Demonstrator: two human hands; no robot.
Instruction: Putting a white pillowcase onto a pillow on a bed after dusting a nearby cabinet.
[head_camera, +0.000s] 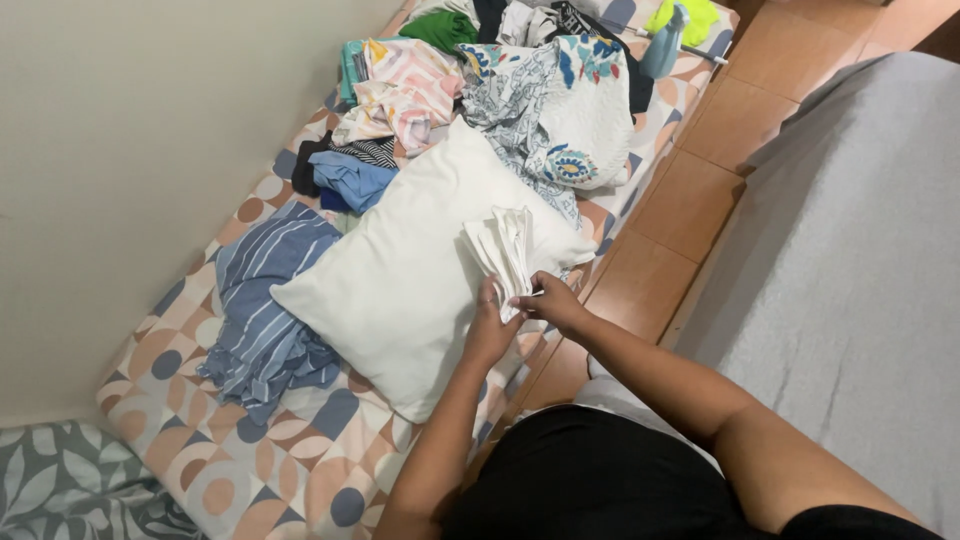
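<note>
left hand (490, 330) first: we've got it pressed flat against the near end of a folded white cloth (503, 248), fingers closed up along its edge. right hand (550, 300) is just beside it, pinching the same near corner of the cloth between thumb and fingertips, so both hands are gripping that one piece and pretty much touching each other.

the cloth itself looks folded into a narrow stack of layers, and it's lying on top of a big white pillow (400, 270), over toward the pillow's right edge. the pillow sits at an angle on the mattress (270, 450), which has a sheet with orange, blue and cream circle shapes on it.

left of the pillow, partly tucked under it, there's a crumpled blue striped garment (265, 310). further up the mattress we can see a whole heap of laundry: a small blue piece (350, 180) next to something black-and-white striped (370, 150), a pink and cream patterned one (405, 90), a big white fabric with blue floral print (560, 110), a green piece (440, 28) near the top, and a yellow-green bit (685, 15) at the far end.

the mattress runs along a plain wall (130, 150) on the left. to the right there's tiled floor (700, 190), and beyond that a grey fabric surface (860, 260). a grey leaf-print fabric (60, 485) shows in the bottom left corner. we're in a black top (600, 480), seen from above.
</note>
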